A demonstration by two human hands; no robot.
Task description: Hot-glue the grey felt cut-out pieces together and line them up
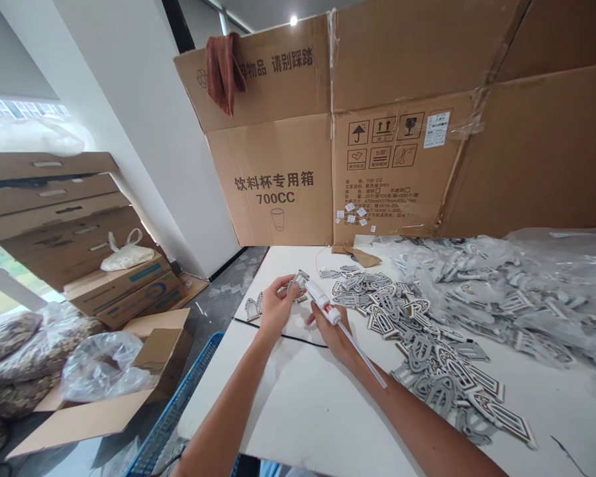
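Observation:
My left hand (pixel 276 308) is closed on a small grey arch-patterned piece (pixel 300 278), pinched at the fingertips above the table's far left part. My right hand (pixel 336 334) grips a white hot glue gun (pixel 322 303), whose nozzle end points at that piece. Whether the nozzle touches it I cannot tell. A long translucent glue stick (pixel 362 354) sticks out of the gun's back, over my right wrist. Several similar grey pieces (pixel 252 309) lie beyond my left hand. A heap of grey and white-brown arch pieces (pixel 420 351) spreads to the right of my right hand.
A black cord (pixel 302 340) crosses the white table (pixel 298 411). Plastic bags of pieces (pixel 481 291) cover the back right. Tall cardboard (pixel 283 152) stands behind. On the left floor are a blue basket (pixel 179 411) and an open carton (pixel 166 358).

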